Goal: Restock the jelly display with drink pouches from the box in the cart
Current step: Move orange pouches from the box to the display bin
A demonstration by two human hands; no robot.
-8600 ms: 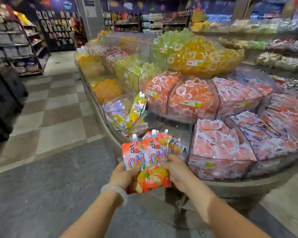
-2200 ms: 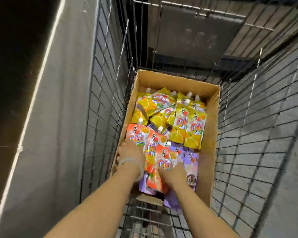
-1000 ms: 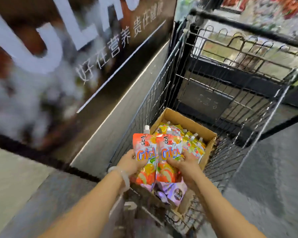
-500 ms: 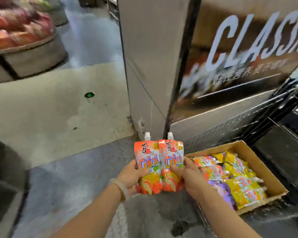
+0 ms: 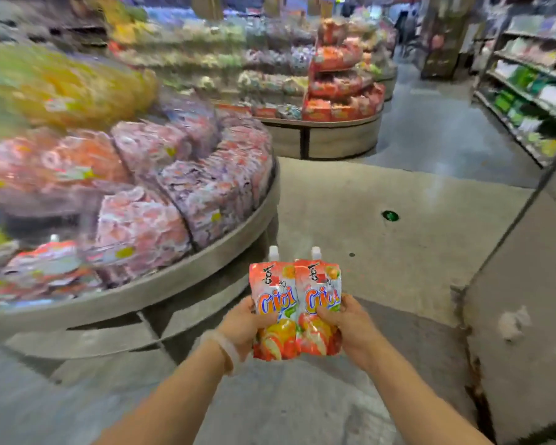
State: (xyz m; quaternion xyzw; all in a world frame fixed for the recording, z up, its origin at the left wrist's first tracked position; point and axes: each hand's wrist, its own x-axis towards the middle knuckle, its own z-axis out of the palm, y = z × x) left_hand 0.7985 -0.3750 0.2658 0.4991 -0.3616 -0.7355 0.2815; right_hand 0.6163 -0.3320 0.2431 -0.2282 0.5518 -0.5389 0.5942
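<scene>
Carried away from the cart box, two orange drink pouches [image 5: 295, 308], spouts up and long axes upright, sit gripped between left hand [image 5: 244, 326] and right hand [image 5: 350, 326], just right of the jelly display [image 5: 174, 277], left hand nearer it.

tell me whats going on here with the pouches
A person is restocking a shop's round jelly display. The left hand and right hand together hold two upright orange drink pouches side by side, white caps up. The display sits ahead to the left, and the pouches have not been placed yet.
</scene>
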